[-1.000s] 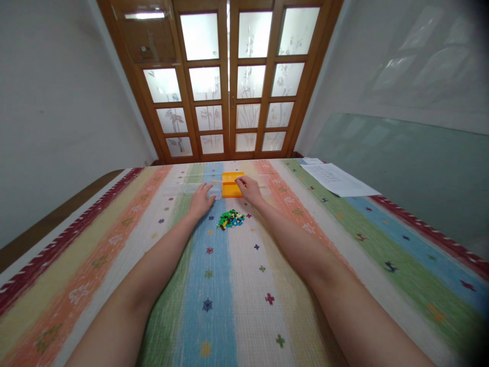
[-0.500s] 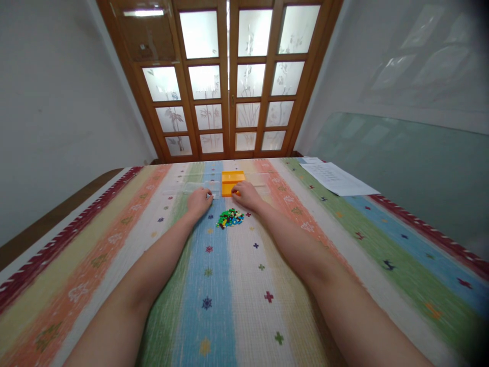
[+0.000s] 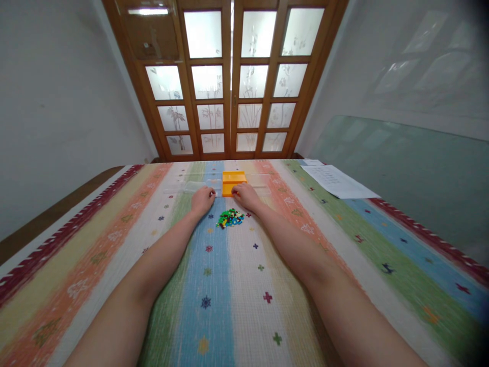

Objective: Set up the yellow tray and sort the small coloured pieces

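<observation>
An orange tray (image 3: 233, 180) lies far out on the striped cloth. My right hand (image 3: 246, 196) is curled, its fingertips pinching the tray's near edge. To the left of the orange tray lies a clear plastic tray (image 3: 190, 186); my left hand (image 3: 201, 199) is curled with its fingertips on that tray's near right corner. A small pile of green, blue, yellow and black toy bricks (image 3: 230, 218) sits on the cloth just in front of and between both hands, touching neither.
A second clear plastic piece (image 3: 262, 180) lies to the right of the orange tray. A printed sheet of paper (image 3: 336, 181) lies at the far right. A glass pane (image 3: 405, 168) leans along the right wall. Wooden doors (image 3: 229, 81) stand beyond the table's far edge.
My left hand went from lying flat on the clear tray to curled at its corner. My right hand slid from the orange tray's right side to its near edge.
</observation>
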`<state>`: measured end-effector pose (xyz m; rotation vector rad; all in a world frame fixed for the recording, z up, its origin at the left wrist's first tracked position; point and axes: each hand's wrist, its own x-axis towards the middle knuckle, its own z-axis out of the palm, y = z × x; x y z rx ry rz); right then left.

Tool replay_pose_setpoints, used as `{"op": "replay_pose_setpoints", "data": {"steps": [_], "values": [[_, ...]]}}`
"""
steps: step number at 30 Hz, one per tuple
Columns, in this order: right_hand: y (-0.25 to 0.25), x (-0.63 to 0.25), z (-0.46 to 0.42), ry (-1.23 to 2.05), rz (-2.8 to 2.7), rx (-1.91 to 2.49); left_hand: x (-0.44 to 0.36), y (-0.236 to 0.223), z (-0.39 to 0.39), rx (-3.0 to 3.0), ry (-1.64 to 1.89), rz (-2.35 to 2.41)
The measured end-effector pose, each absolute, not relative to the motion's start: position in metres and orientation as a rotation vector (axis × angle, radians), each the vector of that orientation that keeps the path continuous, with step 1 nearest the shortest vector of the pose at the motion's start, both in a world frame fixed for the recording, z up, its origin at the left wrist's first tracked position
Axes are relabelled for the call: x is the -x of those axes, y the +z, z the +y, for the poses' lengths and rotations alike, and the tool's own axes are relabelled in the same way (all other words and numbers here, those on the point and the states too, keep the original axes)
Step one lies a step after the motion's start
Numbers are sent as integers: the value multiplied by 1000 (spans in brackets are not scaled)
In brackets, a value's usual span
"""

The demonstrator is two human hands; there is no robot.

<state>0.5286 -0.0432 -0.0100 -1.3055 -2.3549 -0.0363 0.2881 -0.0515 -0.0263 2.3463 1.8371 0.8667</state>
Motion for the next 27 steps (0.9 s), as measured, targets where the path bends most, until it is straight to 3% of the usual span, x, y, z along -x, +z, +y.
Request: {"op": "replay_pose_setpoints", "data": {"steps": [27], "values": [[-15, -527, -41, -26, -2335, 1334, -288, -31, -47, -2521, 821, 1478]]}}
